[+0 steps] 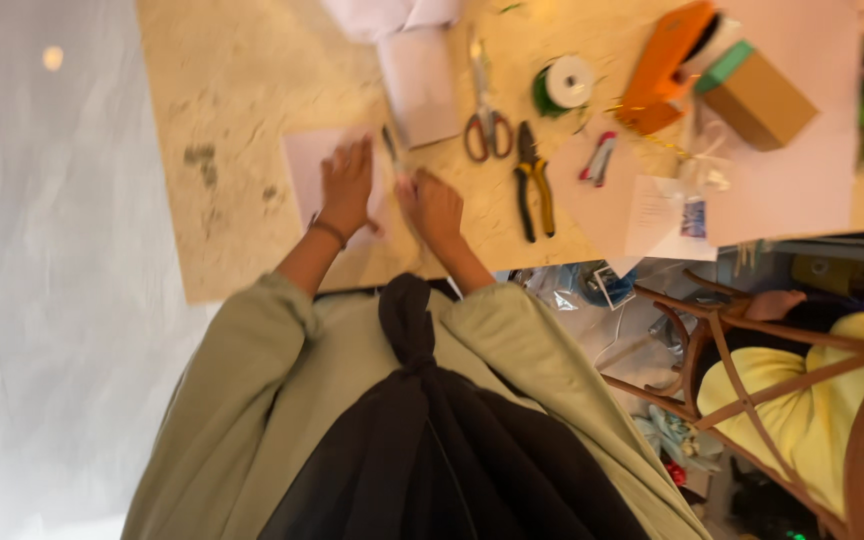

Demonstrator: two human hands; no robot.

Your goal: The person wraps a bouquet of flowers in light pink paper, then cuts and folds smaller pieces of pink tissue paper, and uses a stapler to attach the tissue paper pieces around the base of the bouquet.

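On the pale worktable (242, 90), the left hand (347, 185) lies flat, fingers spread, pinning a pink paper sheet (304, 165). The right hand (435, 205) is curled beside it; its grasp is unclear. The sheet could likely slip and crease if pressure shifts near the scissors (485, 115).

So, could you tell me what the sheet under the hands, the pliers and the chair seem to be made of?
The pink sheet under the left hand looks like thin matte paper: flat, with crisp edges. The pliers seem to be dark metal with yellow and black grips, probably rubber or plastic. The chair appears to be brown wood or rattan, judging by its curved crossed bars.
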